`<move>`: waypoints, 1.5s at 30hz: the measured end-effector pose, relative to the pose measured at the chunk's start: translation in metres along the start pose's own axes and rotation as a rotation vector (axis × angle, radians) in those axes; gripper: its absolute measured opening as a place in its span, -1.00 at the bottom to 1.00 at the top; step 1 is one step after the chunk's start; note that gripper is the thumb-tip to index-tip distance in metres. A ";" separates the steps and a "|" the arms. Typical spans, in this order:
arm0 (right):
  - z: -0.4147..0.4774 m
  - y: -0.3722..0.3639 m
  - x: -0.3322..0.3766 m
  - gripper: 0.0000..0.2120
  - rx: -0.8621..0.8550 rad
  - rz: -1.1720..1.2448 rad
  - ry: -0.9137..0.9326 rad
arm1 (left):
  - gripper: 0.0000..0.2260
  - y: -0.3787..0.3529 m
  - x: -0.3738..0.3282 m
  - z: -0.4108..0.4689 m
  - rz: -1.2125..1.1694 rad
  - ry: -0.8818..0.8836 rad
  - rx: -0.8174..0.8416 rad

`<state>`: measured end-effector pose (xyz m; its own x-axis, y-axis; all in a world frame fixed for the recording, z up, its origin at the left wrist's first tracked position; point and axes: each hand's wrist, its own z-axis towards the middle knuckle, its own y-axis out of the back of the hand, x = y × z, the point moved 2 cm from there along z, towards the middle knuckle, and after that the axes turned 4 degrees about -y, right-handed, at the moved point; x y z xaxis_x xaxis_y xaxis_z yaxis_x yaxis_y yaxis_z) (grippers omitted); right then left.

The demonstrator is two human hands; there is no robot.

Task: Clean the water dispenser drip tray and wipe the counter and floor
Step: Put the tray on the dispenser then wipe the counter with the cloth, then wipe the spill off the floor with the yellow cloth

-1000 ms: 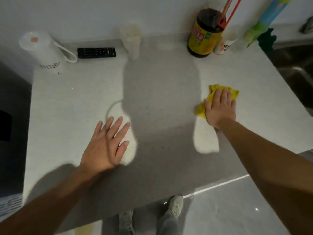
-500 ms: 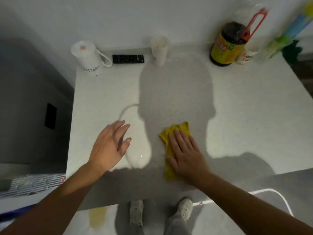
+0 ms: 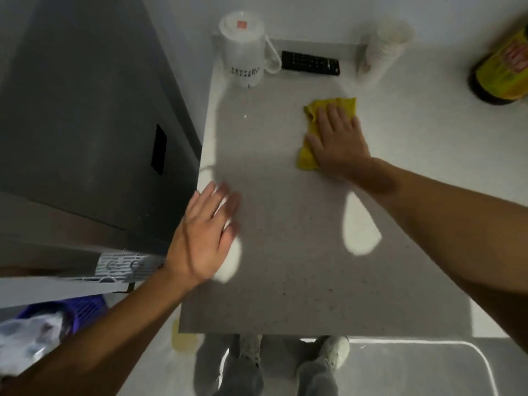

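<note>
Counter (image 3: pixel 285 281) speckled grey; right hand (image 3: pixel 338 144) fingers flat on yellow cloth (image 3: pixel 343 102) (left hand (image 3: pixel 197 241) fingers spread, blurred).

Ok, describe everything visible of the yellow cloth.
The yellow cloth is a soft, crumpled rag, bright yellow, folded unevenly with wrinkled edges. It lies flat on the pale speckled counter, in its back half. The right hand presses on it with straight, spread fingers and covers its middle, so only its far edge and left side show. Nothing else touches it.

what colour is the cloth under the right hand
Yellow; the cloth shows best in the head view, pressed flat under the right hand.
</note>
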<state>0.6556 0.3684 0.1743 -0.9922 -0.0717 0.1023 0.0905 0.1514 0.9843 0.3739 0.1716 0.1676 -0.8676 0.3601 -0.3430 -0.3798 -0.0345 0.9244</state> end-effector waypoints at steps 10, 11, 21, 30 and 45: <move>-0.256 -0.017 0.040 -0.28 0.064 -0.027 0.211 | -0.67 0.013 -0.014 -0.014 -0.106 0.010 -0.049; -0.274 -0.016 0.038 -0.36 0.013 -0.060 0.189 | -0.67 0.017 -0.019 -0.023 -0.126 0.013 -0.027; -0.422 -0.052 0.020 -0.75 0.152 0.196 -0.189 | -0.77 0.062 -0.073 -0.205 -0.226 0.039 0.244; -0.640 -0.157 0.093 -0.65 0.456 0.644 -0.601 | -0.89 0.091 -0.046 -0.399 -0.163 0.505 0.600; -0.675 -0.268 0.318 -0.58 0.537 0.833 -0.779 | -0.86 0.027 0.126 -0.618 -0.296 0.709 0.737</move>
<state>0.3743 -0.3604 0.0401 -0.4552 0.8096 0.3706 0.8467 0.2649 0.4614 0.0560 -0.3603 0.0465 -0.8516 -0.3715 -0.3698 -0.5239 0.6244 0.5794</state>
